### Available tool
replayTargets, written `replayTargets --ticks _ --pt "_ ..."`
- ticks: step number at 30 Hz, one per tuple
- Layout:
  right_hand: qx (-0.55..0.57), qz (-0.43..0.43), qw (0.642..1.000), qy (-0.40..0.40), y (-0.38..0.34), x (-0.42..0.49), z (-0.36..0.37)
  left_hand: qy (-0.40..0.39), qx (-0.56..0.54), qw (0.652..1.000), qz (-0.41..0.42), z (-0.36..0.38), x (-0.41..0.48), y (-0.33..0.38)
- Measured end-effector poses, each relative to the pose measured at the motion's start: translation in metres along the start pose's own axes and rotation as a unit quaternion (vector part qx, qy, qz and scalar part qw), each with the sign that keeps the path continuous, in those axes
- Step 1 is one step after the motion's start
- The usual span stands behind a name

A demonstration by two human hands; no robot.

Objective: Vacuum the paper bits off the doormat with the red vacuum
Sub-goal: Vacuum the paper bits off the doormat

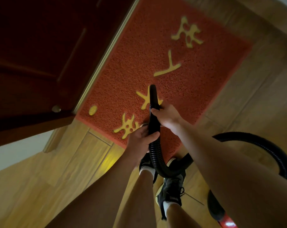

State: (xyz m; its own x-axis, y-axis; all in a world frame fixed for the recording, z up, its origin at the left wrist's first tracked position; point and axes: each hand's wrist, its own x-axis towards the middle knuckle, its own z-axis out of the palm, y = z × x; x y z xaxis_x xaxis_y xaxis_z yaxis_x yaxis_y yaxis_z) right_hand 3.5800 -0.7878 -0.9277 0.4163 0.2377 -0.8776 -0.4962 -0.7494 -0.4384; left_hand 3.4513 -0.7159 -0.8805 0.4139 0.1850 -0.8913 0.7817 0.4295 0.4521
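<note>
A red doormat [164,63] with yellow characters lies on the wooden floor beside a door. I see no paper bits on it. The black vacuum nozzle [153,96] points down at the mat's middle. My right hand [168,116] grips the nozzle tube just below its tip. My left hand [140,140] grips the ribbed black hose [155,155] lower down. The hose loops past my shoes and arcs right to the red vacuum body [224,219], of which only a corner shows at the bottom right.
A dark red door [40,55] stands along the mat's left edge, with a metal threshold strip [105,58]. My two black shoes [170,190] stand at the mat's near edge. Wooden floor [254,96] surrounds the mat.
</note>
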Motion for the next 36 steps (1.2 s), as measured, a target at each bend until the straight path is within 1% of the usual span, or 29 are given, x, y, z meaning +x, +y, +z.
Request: replayTargets --ticks 5,8,15,19,23,28,32,36 --pt "0.028 -0.001 0.999 -0.022 0.027 -0.014 0.013 0.021 -0.001 1.000 0.000 0.001 -0.018 -0.031" --pt "0.041 0.013 0.999 -0.033 0.045 -0.025 0.021 0.040 -0.012 0.999 -0.007 0.003 -0.031 -0.051" --pt "0.028 0.018 0.997 -0.068 0.073 -0.043 0.046 0.065 -0.064 0.995 -0.034 0.000 -0.053 -0.094" --pt "-0.008 0.006 0.997 -0.081 0.078 -0.048 0.069 0.076 -0.090 0.992 -0.040 -0.013 -0.056 -0.115" --pt "-0.049 -0.010 0.995 -0.082 0.078 -0.056 0.089 0.077 -0.116 0.989 -0.042 -0.027 -0.060 -0.134" --pt "-0.073 -0.023 0.994 -0.074 0.081 -0.065 0.105 0.057 -0.142 0.987 -0.048 -0.041 -0.061 -0.153" --pt "-0.077 -0.031 0.996 -0.038 0.091 -0.071 0.116 0.040 -0.131 0.989 -0.047 -0.051 -0.060 -0.166" --pt "-0.072 -0.027 0.997 -0.019 0.109 -0.080 0.127 0.023 -0.107 0.993 -0.045 -0.058 -0.064 -0.182"
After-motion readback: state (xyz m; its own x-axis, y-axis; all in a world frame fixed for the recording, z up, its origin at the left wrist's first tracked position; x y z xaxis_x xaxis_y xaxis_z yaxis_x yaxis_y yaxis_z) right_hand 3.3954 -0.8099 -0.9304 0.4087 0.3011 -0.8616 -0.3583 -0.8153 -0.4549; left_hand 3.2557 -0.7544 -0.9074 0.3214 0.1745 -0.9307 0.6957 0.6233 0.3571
